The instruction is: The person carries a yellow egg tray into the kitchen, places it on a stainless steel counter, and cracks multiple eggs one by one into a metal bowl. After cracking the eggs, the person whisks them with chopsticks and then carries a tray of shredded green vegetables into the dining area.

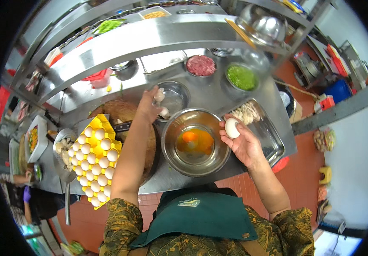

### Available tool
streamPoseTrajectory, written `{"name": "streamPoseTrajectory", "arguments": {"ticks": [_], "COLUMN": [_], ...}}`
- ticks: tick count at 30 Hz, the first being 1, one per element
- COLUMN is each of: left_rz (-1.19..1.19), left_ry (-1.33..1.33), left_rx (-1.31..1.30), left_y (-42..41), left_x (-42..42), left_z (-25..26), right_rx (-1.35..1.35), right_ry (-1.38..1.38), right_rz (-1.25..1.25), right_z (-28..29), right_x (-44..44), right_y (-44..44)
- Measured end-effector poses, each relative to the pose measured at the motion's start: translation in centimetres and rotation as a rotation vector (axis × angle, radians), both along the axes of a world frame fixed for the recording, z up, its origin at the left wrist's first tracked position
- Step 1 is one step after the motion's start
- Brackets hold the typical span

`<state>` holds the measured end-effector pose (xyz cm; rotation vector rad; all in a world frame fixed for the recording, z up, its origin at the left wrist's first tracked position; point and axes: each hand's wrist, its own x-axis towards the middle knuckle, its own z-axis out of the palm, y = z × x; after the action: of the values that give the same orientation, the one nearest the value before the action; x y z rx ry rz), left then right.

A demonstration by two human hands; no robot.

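Observation:
My right hand (243,142) holds a whole white egg (232,128) in its fingers, just right of a large steel mixing bowl (196,168). Cracked eggs (200,140) with orange yolks lie in that bowl. My left hand (150,105) reaches over the left rim of a smaller steel bowl (179,96), its fingers at eggshell pieces (159,95); whether it still grips one is unclear. Another shell piece (164,112) is near its lower fingers. A yellow egg tray (99,123) full of white eggs (96,169) lies left of my left forearm.
Beneath my left arm are a round wooden chopping block (119,108) and a cleaver (122,127). A steel tray (275,140) with pale strips stands right; bowls of raw meat (201,65) and chopped greens (241,76) stand behind. A ladle (67,201) overhangs the left edge; a person (39,201) is beyond.

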<state>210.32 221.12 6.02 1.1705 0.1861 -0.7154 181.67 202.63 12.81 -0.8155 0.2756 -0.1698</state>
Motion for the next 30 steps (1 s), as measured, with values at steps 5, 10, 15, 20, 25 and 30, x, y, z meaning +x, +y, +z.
{"name": "streamPoseTrajectory", "arguments": {"ticks": [5,10,15,20,25,30], "left_rz": [-0.001,0.008,-0.068,-0.169,-0.218,-0.496], "left_ry": [-0.307,-0.368,-0.295,-0.279,-0.28,-0.535], "left_rx": [0.184,0.101,0.045,0.029,0.026,-0.006], "left_y": [-0.6,0.1,0.9,1.3,1.5,1.5], "left_x": [-3.2,-6.4,-8.9,-10.0,-10.0,-11.2], "left_z": [2.5,2.5,1.1,2.2,2.1,0.5], "right_rx": [-0.387,-0.972,-1.531,-1.598,-1.648,-1.083], "right_ry": [0.046,0.444,0.403,0.389,0.383,0.218], "right_rz": [-0.217,-0.244,-0.476,-0.541,-0.573,-0.694], "right_z": [-1.7,-11.4,-15.8,-18.1,-17.8,-12.4], "right_x": [-6.6,-12.2,-10.8,-9.3,-8.7,-6.9], "right_y": [1.6,4.7,7.2,8.4,8.1,8.7]}}
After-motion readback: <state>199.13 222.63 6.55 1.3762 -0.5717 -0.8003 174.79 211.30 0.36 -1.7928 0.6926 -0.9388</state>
